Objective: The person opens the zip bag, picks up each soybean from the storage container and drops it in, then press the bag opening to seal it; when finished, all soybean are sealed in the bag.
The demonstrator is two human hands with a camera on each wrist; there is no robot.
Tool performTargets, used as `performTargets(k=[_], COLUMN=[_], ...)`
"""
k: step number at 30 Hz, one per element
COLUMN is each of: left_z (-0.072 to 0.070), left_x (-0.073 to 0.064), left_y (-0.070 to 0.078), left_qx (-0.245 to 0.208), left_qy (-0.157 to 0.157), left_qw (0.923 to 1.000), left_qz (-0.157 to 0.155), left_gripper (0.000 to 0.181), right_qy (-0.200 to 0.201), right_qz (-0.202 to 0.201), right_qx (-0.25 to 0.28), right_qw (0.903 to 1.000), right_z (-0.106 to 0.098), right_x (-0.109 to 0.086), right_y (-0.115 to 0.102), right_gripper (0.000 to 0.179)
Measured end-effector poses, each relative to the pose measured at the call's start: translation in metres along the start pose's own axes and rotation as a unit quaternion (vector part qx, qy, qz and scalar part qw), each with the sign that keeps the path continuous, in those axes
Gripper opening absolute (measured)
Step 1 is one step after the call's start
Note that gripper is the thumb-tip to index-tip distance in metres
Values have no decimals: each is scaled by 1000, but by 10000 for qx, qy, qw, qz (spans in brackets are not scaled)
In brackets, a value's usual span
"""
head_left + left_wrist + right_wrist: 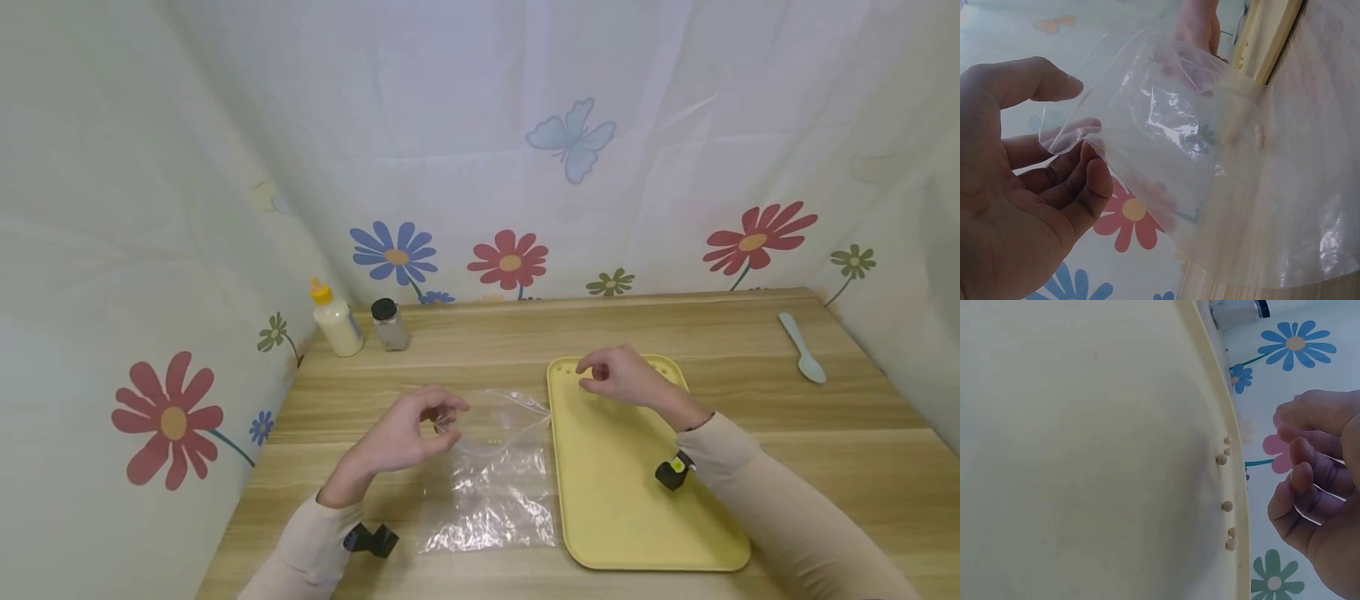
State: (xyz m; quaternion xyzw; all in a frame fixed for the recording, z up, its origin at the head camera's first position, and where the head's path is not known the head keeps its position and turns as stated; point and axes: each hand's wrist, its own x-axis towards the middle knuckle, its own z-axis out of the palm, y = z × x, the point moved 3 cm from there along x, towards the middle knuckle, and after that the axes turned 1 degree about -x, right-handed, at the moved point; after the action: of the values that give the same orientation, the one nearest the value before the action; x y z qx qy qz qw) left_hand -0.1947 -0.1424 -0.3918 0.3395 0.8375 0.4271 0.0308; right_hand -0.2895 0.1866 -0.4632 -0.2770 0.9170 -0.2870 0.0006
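My left hand [408, 429] holds the rim of a clear plastic bag [502, 500] with curled fingers, the thumb [1057, 84] standing apart from them. The bag's mouth gapes, and a few small round beads [494, 441] lie inside. Its right corner meets the left edge of a yellow tray [615, 500]. Over the tray's far end hovers my right hand [622, 375], fingers loosely bent, thumb and index a little apart, with nothing seen between them. Below it, several small pale beads [1227, 506] lie along the tray's far rim, in two loose groups.
At the back left stand a glue bottle [339, 325] with a yellow cap and a small jar [391, 327] with a black lid. A pale blue spoon [801, 346] lies at the far right. A flowered curtain [465, 167] hangs behind the wooden table [480, 333].
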Motion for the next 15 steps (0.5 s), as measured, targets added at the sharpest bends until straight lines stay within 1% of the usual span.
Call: performTargets(k=[7,11,15], left_z=[-1,-1,-1], left_x=[-1,0,0], left_y=[2,3,2], left_qx=[-27,-63,-65], left_qy=[2,-6,-16], left_qw=[10000,10000,10000], left_qz=[-7,-65,-53], left_gripper=[32,32,33], right_qy=[-79,-65,-23], right_qz=[92,115,109], right_qx=[-47,-185,-253], right_qw=[9999,9997,9996], right_z=[5,8,10], right_x=[-1,0,0], right_y=[8,14,19], right_gripper=[21,19,15])
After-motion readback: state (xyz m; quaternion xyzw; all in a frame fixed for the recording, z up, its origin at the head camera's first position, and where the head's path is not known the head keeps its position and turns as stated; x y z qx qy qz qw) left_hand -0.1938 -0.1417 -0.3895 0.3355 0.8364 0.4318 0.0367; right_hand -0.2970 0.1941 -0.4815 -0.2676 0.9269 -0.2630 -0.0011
